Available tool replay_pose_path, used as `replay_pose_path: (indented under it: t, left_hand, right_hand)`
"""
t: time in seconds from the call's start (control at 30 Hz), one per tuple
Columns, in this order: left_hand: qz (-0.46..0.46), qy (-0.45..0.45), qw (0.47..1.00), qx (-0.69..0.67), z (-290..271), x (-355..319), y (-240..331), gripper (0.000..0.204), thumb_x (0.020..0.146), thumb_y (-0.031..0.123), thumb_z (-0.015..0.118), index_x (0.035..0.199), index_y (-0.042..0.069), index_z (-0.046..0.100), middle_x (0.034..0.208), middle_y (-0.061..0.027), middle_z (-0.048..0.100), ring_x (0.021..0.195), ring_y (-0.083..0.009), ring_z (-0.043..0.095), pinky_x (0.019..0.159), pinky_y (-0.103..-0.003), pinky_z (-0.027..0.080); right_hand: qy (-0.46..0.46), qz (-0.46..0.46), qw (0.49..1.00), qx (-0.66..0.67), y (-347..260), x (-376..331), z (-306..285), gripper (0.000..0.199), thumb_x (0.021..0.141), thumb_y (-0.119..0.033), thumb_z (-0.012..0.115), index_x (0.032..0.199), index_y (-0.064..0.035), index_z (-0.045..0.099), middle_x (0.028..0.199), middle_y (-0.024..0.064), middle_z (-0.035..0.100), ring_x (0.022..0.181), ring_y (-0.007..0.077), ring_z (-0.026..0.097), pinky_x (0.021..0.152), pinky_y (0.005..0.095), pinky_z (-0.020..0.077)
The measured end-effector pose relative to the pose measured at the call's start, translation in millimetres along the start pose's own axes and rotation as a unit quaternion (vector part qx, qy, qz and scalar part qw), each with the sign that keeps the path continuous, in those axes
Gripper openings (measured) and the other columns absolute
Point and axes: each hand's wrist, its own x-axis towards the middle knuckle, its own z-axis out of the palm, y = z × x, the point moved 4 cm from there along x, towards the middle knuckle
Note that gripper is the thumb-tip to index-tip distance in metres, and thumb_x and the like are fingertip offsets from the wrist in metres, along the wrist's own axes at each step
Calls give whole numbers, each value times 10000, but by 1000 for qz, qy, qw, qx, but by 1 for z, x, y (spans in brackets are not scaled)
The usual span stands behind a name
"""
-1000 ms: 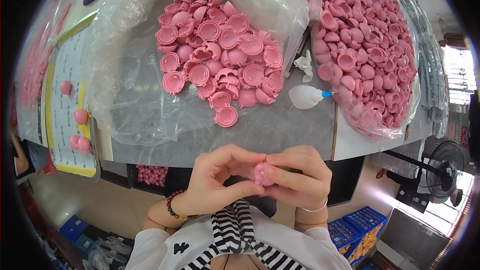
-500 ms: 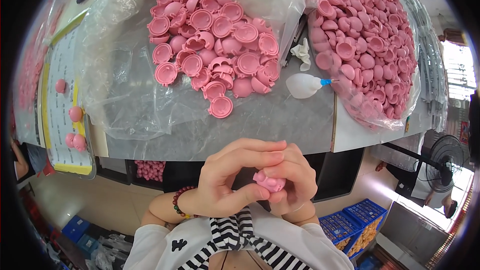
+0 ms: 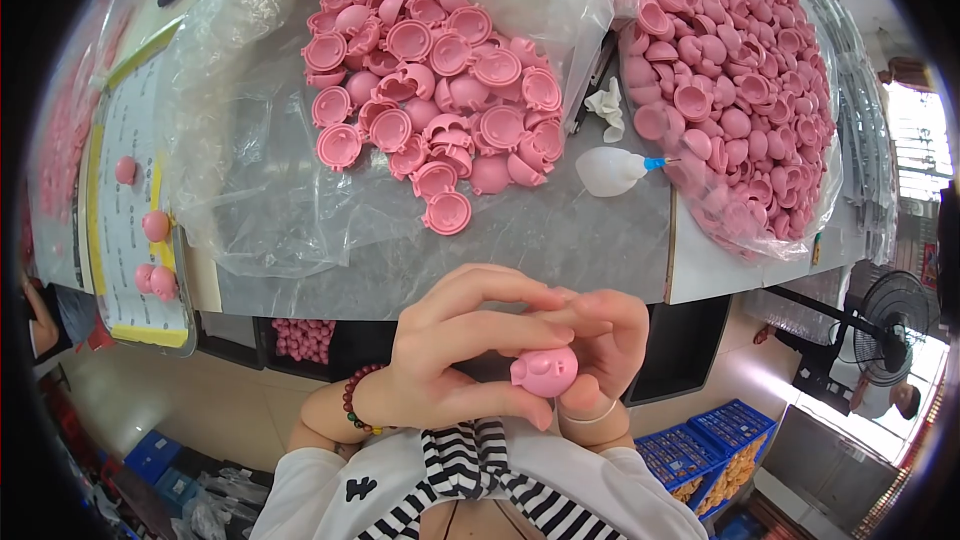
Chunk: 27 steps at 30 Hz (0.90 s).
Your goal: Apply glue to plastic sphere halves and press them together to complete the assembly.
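A small pink plastic ball [image 3: 548, 374] with a raised snout-like bump and small holes is between my hands, just off the table's front edge. My left hand [image 3: 435, 345] curls around it from the left, thumb below and fingers above. From the right, my right hand [image 3: 617, 340] closes on the ball with bent fingers and thumb. Beyond my hands, loose pink half shells [image 3: 446, 212] lie in a heap on clear plastic sheeting. A white squeeze bottle [image 3: 606, 172] with a blue needle tip rests on its side right of the heap.
A big clear bag of pink shells [image 3: 735, 120] stands at the right. Several pink balls [image 3: 155, 226] sit on a yellow-edged tray [image 3: 150, 338] at the left. Crumpled white tissue [image 3: 606, 105] lies near the bottle. A drawer of pink parts [image 3: 302, 338] is under the table edge.
The pink ball has turned between my fingers, and more of its rounded side shows. My right fingers have shifted and opened out somewhat around it. The view has moved slightly.
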Motion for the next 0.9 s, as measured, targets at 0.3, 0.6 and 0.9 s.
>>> replay_pose_path:
  t: [0.3, 0.6, 0.9]
  left_hand:
    - [-166, 69, 896, -405, -16, -15, -9, 510, 784, 241, 591, 1152, -57, 403, 968, -153, 539, 842, -177, 531, 741, -273, 423]
    - [-242, 50, 867, -432, -28, -32, -6, 629, 722, 545, 596, 938, -37, 496, 784, -124, 570, 700, -167, 573, 599, -254, 469]
    - [-119, 417, 722, 539, -194, -57, 75, 231, 805, 112, 558, 979, -36, 521, 822, -90, 548, 711, -125, 510, 531, -236, 424]
  right_hand:
    - [235, -112, 881, -396, -26, 49, -47, 452, 702, -255, 684, 1005, 30, 506, 932, 107, 559, 860, 204, 506, 698, 282, 397]
    - [186, -30, 915, -356, -7, 51, -58, 221, 696, -5, 604, 904, 47, 551, 1006, 145, 589, 829, 143, 543, 747, 239, 424]
    - [175, -88, 923, -330, -39, 13, -72, 371, 731, -250, 597, 896, 67, 496, 872, 222, 592, 771, 223, 571, 698, 289, 442]
